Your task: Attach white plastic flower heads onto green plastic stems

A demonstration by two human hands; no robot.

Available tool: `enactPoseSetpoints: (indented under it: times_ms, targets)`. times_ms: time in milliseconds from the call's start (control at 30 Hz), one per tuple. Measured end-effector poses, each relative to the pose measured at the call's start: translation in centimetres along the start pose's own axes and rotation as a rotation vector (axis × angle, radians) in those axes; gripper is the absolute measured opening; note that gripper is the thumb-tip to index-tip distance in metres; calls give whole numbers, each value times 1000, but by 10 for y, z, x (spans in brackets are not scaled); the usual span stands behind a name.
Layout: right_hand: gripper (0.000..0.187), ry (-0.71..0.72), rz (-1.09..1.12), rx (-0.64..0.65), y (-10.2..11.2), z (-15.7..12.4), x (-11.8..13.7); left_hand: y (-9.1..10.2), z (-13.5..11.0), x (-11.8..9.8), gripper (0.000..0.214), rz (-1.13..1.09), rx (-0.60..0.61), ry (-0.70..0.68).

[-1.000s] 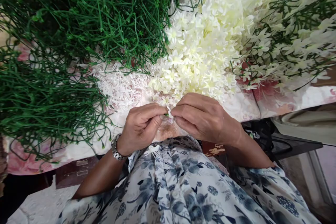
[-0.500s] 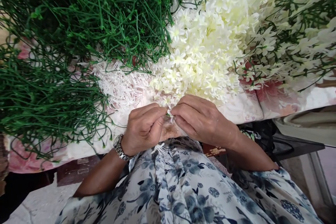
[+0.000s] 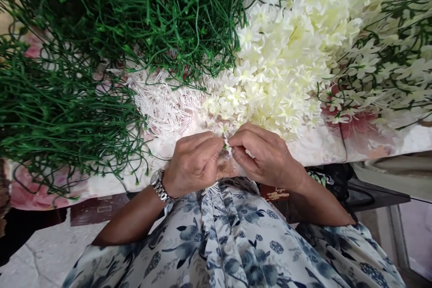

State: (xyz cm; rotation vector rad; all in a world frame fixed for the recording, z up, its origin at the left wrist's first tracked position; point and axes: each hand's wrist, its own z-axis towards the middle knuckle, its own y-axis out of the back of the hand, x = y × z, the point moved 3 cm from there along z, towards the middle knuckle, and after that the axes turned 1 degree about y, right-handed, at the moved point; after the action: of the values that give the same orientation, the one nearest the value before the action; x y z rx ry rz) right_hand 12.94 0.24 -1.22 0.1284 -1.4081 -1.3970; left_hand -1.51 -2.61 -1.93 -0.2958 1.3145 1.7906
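Observation:
My left hand point(image 3: 197, 159) is closed, its thumb and forefinger pinched near the table's front edge. Thin white plastic stamens point(image 3: 212, 188) stick out beneath that hand, seemingly held in the palm. My right hand point(image 3: 265, 155) pinches a small white artificial flower point(image 3: 229, 148) that touches the left fingertips. A speck of green shows between the two hands, too small to make out. Just beyond the fingers lies a heap of cream-white fabric blossoms point(image 3: 270, 85). To its left is a pile of white stamens point(image 3: 165, 105).
Large bunches of green plastic stems point(image 3: 135, 18) cover the left and far side, some overhanging the front edge. At the right lie green stems with white flowers attached point(image 3: 367, 67). A floral cloth point(image 3: 313, 144) covers the table. Black straps point(image 3: 340, 180) are below at right.
The view has shifted slightly, so piles and hands appear farther right. My hands stay together at the small flower, and a gap has opened between my right thumb and forefinger behind their tips.

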Motion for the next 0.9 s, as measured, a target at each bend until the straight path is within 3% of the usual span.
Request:
enactPoseSetpoints:
  times_ms: [667,900]
  targets:
    - [11,-40,17,-31,-7,3,1,-5,-5,0,17,150,-65,-11]
    - [10,-83,91,-49,6,1,-3,-4,0,0,15,-60,-3,76]
